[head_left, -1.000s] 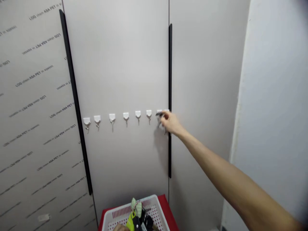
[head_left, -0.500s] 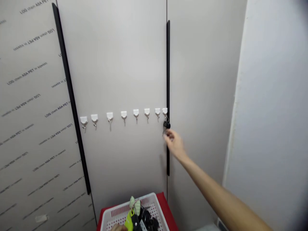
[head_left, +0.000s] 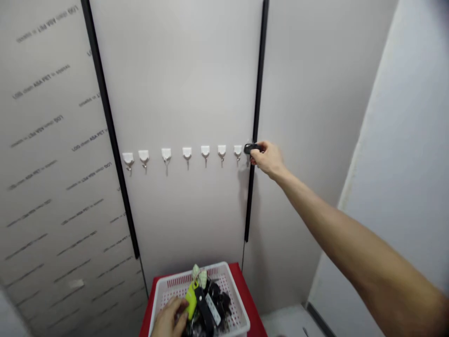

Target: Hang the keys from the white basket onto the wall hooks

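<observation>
Right hand (head_left: 269, 158) pinches black fob (head_left: 250, 148) by pale panel (head_left: 189, 206); left hand (head_left: 170, 318), half-curled (hold unclear), in basket (head_left: 235, 286) on red surface (head_left: 248, 294).

Red tbl (head_left: 247, 299) at 6 o'clock, btm of view, near edge cut off. White perf. plastic basket (head_left: 240, 299) sits upright directly on it, covering most of the visible top. Bare red shows as wider strip at basket's 3 o'clock, narrower at 9.
</observation>
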The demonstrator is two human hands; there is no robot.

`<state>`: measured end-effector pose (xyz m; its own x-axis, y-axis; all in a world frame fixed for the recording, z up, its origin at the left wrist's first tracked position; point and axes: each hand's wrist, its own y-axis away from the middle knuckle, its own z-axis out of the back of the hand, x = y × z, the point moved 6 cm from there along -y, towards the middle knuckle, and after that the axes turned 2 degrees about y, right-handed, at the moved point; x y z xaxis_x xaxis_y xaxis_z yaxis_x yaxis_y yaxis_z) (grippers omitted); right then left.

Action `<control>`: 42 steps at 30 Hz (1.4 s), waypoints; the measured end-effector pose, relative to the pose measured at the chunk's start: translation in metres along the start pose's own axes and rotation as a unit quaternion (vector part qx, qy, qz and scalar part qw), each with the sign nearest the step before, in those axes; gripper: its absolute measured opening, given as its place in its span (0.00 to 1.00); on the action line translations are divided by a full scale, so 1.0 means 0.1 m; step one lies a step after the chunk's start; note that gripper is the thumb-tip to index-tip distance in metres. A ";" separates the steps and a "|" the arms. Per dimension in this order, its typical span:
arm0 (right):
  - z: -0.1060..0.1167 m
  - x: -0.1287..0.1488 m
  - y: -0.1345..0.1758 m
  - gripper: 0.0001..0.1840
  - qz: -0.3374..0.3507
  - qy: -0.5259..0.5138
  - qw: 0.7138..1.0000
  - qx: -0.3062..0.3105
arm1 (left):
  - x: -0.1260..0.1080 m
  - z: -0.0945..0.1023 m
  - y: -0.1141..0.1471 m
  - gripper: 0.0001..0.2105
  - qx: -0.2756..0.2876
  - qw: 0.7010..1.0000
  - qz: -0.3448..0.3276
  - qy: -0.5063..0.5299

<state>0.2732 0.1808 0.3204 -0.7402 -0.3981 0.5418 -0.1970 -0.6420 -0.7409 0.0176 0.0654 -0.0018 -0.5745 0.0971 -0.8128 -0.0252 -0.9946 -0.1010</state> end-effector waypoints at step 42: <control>-0.93 0.33 1.72 0.33 -0.199 -0.572 0.598 0.526 | -1.83 0.25 -0.67 0.29 0.276 0.866 -0.007 0.417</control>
<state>0.1551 0.1184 0.1733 0.2722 0.1209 0.9546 0.7465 -0.6525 -0.1303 0.1037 0.1136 0.1677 0.2140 -0.1256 -0.9687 -0.5474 -0.8368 -0.0124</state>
